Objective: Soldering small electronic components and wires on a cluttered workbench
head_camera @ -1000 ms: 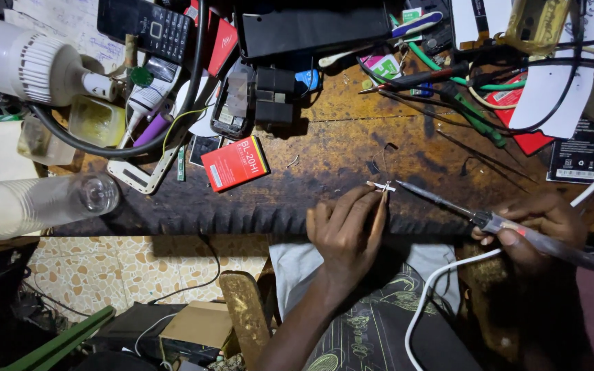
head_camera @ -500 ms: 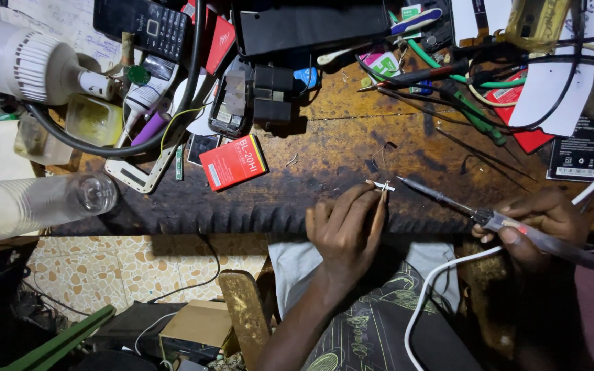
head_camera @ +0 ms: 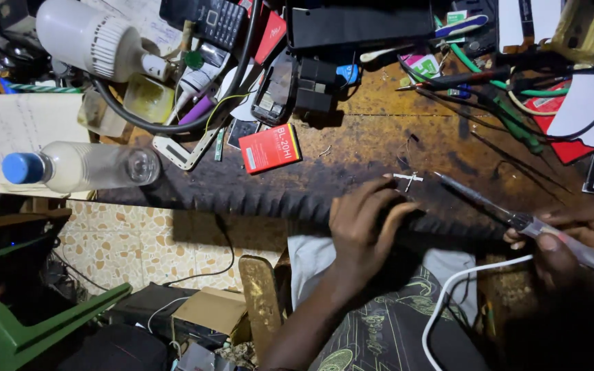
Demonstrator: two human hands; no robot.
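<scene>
My left hand [head_camera: 364, 221] rests on the front edge of the scorched wooden workbench [head_camera: 372, 141], its fingertips pinching a tiny pale cross-shaped part [head_camera: 407, 180]. My right hand [head_camera: 579, 240] grips a soldering iron [head_camera: 517, 218] whose thin metal tip points at that part, a little to its right and just short of touching it. A white cable [head_camera: 462, 288] runs down from the iron across my lap.
A red phone battery [head_camera: 269, 148] lies left of the part. Phone parts, a keypad phone [head_camera: 206, 20], tools and wires crowd the back of the bench. A plastic bottle [head_camera: 80, 167], a white lamp bulb [head_camera: 94, 41] and a notebook [head_camera: 15, 130] lie at the left.
The tip of the soldering iron has drawn slightly back to the right of the small part. My left hand keeps its hold on the part.
</scene>
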